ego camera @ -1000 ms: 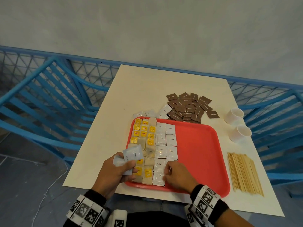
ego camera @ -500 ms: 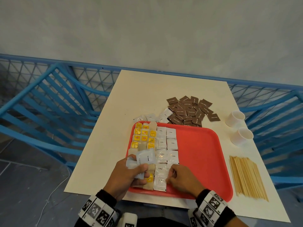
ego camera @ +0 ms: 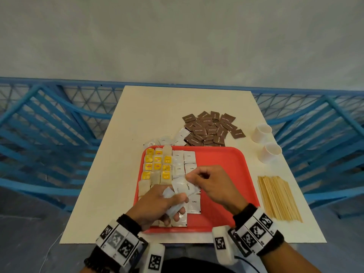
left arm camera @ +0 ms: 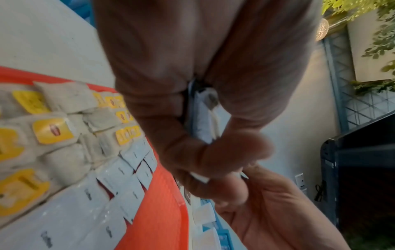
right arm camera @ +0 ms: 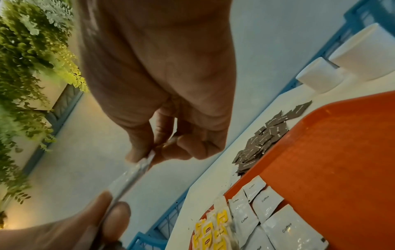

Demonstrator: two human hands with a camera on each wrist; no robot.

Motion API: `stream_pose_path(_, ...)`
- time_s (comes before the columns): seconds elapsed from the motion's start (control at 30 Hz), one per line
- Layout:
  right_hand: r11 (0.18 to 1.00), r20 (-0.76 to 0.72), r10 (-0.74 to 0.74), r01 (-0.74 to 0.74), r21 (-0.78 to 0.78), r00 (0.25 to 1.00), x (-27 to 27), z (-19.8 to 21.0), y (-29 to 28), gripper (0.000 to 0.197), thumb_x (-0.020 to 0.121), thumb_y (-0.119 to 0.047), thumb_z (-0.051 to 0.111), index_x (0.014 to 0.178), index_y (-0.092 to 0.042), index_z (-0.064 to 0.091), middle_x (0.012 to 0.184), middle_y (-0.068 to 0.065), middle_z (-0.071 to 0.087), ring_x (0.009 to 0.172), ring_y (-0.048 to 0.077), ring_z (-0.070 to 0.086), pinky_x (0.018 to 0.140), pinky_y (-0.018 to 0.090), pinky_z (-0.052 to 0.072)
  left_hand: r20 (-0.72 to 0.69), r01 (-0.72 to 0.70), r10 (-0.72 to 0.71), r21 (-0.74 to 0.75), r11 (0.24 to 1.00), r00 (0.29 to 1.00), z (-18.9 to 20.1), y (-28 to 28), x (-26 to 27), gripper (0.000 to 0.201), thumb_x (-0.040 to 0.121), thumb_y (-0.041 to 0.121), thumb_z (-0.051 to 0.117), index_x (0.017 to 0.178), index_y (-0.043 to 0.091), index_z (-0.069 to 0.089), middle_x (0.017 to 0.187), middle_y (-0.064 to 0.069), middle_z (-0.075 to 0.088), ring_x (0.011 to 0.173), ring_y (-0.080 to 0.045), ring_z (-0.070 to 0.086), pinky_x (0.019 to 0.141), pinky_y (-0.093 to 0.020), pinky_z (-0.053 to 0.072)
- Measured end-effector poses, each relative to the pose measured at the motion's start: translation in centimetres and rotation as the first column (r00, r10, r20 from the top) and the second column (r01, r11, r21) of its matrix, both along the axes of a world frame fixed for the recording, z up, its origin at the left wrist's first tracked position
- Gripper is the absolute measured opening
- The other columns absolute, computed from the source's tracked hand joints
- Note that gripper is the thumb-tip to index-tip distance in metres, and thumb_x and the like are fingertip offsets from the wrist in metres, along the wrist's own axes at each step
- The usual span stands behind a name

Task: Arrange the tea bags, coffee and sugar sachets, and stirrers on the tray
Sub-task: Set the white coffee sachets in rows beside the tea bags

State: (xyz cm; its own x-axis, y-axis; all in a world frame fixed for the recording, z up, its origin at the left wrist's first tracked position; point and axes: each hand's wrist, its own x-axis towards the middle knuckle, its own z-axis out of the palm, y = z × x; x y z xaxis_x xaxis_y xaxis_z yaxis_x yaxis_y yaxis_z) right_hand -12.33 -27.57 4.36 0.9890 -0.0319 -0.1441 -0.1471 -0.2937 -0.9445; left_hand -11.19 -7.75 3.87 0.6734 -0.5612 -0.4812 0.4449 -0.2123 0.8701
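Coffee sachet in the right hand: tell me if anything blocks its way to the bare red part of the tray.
Nothing visible does. The right hand pinches the coffee sachet above the tray, with the left hand also holding it. The red floor beside the laid sachet columns lies bare right under the hand.

Bare red tray (ego camera: pixel 222 174) floor just beyond and right of right hand (ego camera: pixel 214 184). Ahead-left: tea bags (ego camera: pixel 157 166), coffee sachets (ego camera: pixel 184 158) fill it. Stirrers (ego camera: pixel 277 198), cups (ego camera: pixel 266 142) further right.
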Motion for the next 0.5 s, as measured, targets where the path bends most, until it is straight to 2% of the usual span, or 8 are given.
stream_pose_path(0.07,0.991,0.005,-0.119,0.119,0.063,0.993,-0.4,-0.3,0.2,0.037,0.092,-0.040,0.066,0.081,-0.005,0.074,0.070,0.009,0.065,0.064,0.010,0.050,0.061,0.032,0.041,-0.037,-0.034,0.033,-0.025,0.999,0.999,-0.1,-0.8,-0.2,0.030,0.093,0.032,0.066,0.102,0.003,0.068,0.077,-0.012,0.067,0.057,-0.018,0.059,0.040,-0.021,0.040)
stream_pose_path(0.13,0.955,-0.043,-0.236,0.240,0.172,0.971,-0.9,-0.3,0.1,0.036,0.092,-0.040,0.066,0.086,-0.006,0.073,0.071,0.001,0.064,0.062,0.009,0.052,0.057,0.027,0.041,-0.129,-0.172,0.160,-0.086,0.981,0.979,-0.3,-1.4,-0.1,0.035,0.090,0.034,0.068,0.104,0.002,0.067,0.078,-0.012,0.066,0.058,-0.017,0.058,0.040,-0.020,0.040)
stream_pose_path(0.2,0.947,-0.093,-0.211,0.227,0.226,0.973,-1.4,-0.3,0.1,0.029,0.089,-0.035,0.071,0.089,-0.006,0.073,0.074,0.001,0.067,0.064,0.009,0.056,0.056,0.024,0.044,-0.207,-0.270,0.238,-0.139,0.953,0.949,-0.5,-2.0,-0.2,0.038,0.088,0.035,0.069,0.107,0.002,0.067,0.080,-0.013,0.066,0.061,-0.017,0.060,0.041,-0.020,0.042)
stream_pose_path(0.27,0.954,-0.082,-0.187,0.201,0.221,0.979,-1.8,-0.7,0.6,0.027,0.087,-0.026,0.075,0.087,0.000,0.070,0.072,0.005,0.067,0.064,0.012,0.057,0.055,0.024,0.044,-0.205,-0.259,0.229,-0.134,0.957,0.952,-0.6,-2.6,-0.4,0.040,0.089,0.035,0.069,0.112,0.003,0.067,0.082,-0.014,0.067,0.064,-0.019,0.063,0.042,-0.020,0.045)
stream_pose_path(0.37,0.927,-0.090,-0.265,0.279,0.251,0.960,-1.5,-1.2,0.6,0.025,0.088,-0.023,0.074,0.084,0.001,0.069,0.070,0.005,0.064,0.062,0.012,0.057,0.055,0.026,0.044,-0.159,-0.187,0.172,-0.086,0.979,0.972,-0.7,-3.1,-0.8,0.036,0.092,0.035,0.067,0.109,0.004,0.070,0.082,-0.015,0.069,0.065,-0.022,0.064,0.043,-0.021,0.046)
stream_pose_path(0.43,0.934,-0.106,-0.282,0.298,0.198,0.954,-1.1,-1.7,-0.4,0.024,0.089,-0.022,0.073,0.083,0.001,0.069,0.066,0.003,0.063,0.058,0.009,0.055,0.055,0.024,0.044,-0.118,-0.163,0.157,-0.046,0.986,0.981,-0.8,-2.5,-0.8,0.031,0.093,0.033,0.066,0.104,0.004,0.070,0.081,-0.015,0.069,0.065,-0.023,0.065,0.043,-0.023,0.047)
stream_pose_path(0.5,0.980,-0.158,-0.194,0.199,0.021,0.968,-1.0,-3.0,-1.8,0.025,0.089,-0.021,0.074,0.078,0.001,0.068,0.061,0.000,0.059,0.055,0.007,0.050,0.054,0.022,0.042,-0.098,-0.209,0.209,0.004,0.978,0.973,-1.2,-1.1,-0.8,0.028,0.093,0.029,0.066,0.103,0.003,0.069,0.080,-0.015,0.069,0.065,-0.023,0.065,0.043,-0.024,0.047)
